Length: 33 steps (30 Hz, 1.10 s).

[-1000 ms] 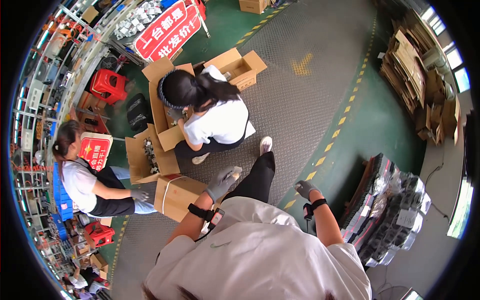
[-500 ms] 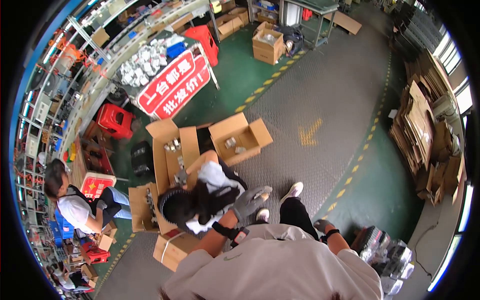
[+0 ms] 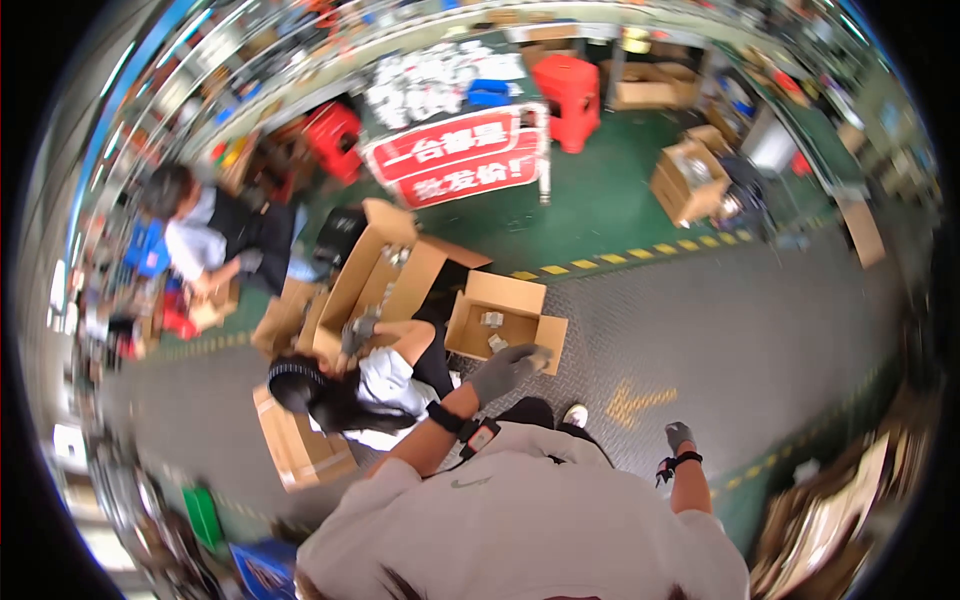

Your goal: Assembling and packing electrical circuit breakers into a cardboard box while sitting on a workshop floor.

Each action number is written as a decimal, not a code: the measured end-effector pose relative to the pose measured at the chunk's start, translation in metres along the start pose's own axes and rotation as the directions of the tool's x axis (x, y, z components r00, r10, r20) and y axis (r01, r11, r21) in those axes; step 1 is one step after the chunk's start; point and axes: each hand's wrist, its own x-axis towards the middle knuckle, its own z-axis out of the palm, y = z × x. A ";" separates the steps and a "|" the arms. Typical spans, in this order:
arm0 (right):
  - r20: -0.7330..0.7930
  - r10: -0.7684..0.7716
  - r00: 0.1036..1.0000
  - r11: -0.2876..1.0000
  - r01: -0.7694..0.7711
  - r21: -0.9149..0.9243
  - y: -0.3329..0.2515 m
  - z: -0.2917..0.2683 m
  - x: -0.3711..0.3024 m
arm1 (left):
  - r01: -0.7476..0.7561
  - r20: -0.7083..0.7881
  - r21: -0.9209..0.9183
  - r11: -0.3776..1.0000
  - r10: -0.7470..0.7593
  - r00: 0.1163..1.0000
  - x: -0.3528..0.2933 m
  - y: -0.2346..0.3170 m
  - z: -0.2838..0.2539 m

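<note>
My left hand (image 3: 505, 373), in a grey glove with lighter fingertips, reaches forward over the near right edge of an open cardboard box (image 3: 500, 290). Its fingers are stretched out, and I see no item in them. A few small silvery metal parts (image 3: 492, 319) lie inside that box, apart from the hand. My right hand (image 3: 679, 436), also gloved in grey, hangs low at my right side; blur hides how its fingers are set. A crouching co-worker (image 3: 350, 390) just left of my left arm has a gloved hand (image 3: 358, 332) at a taller open carton (image 3: 362, 270) holding similar parts.
A closed taped carton (image 3: 300, 440) lies behind the crouching co-worker. Another person (image 3: 225, 230) sits at the left. A table with white parts (image 3: 440, 85), a red-and-white sign (image 3: 455, 155) and red stools (image 3: 567, 100) stand ahead. Flattened cardboard (image 3: 830, 510) leans at the lower right.
My view has swung to the right, so the boxes and people sit differently in the picture. My left hand now overlaps the smaller box's edge. My right arm reaches out farther from my side.
</note>
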 end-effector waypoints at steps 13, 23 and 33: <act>0.396 -0.274 0.876 0.808 0.434 -0.400 -0.222 -0.115 0.279 | 0.320 -0.301 -0.362 0.876 -0.435 0.849 0.214 -0.032 -0.037; 0.582 -0.114 0.805 0.674 0.493 -0.550 -0.376 -0.208 0.450 | 0.179 -0.455 -0.233 0.956 -0.270 0.849 0.376 0.044 -0.122; 0.818 -0.266 0.510 0.336 0.844 -0.417 -0.640 -0.119 0.660 | 0.080 -0.680 -0.641 0.764 -0.613 0.403 0.382 -0.012 -0.165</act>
